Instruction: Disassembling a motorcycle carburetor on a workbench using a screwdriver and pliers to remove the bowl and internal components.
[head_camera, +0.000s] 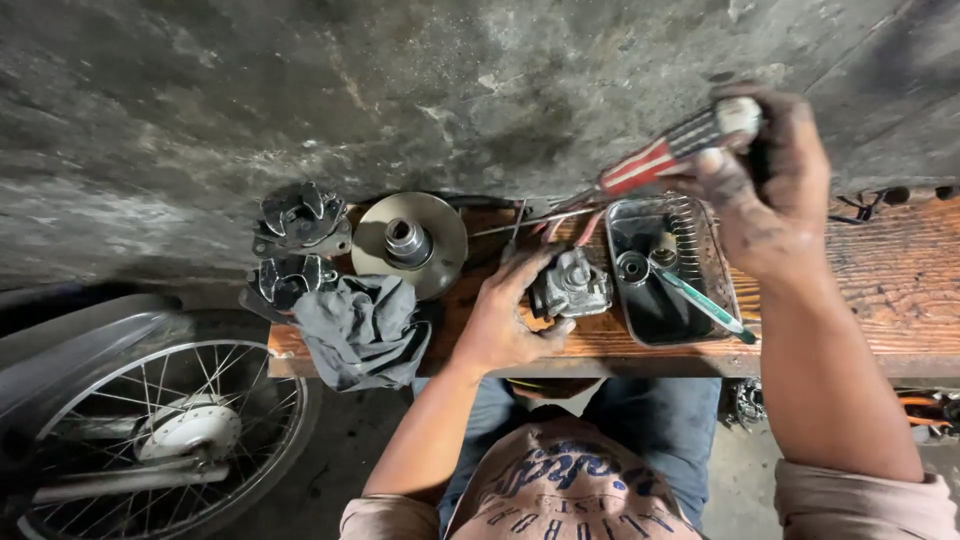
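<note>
Fingers of the left hand (505, 320) curl around a small metal carburetor (572, 285) on the wooden bench (880, 290); the right hand (765, 185), raised at far right, grips a red-striped screwdriver (655, 160) above a metal tray (672, 312).

I see the carburetor (572, 284) on the wooden bench (880, 290), between the disc hub (412, 242) on its left and the metal tray (668, 270) on its right. A rag (360, 330) lies left of it, over the bench edge; a wheel (165, 435) stands lower left, off the bench.

The screwdriver (668, 152) has a red-and-white striped handle. The rag (362, 330) is grey, the toothbrush (706, 305) teal, the table (890, 290) reddish-brown, the tray (722, 270) silver.
</note>
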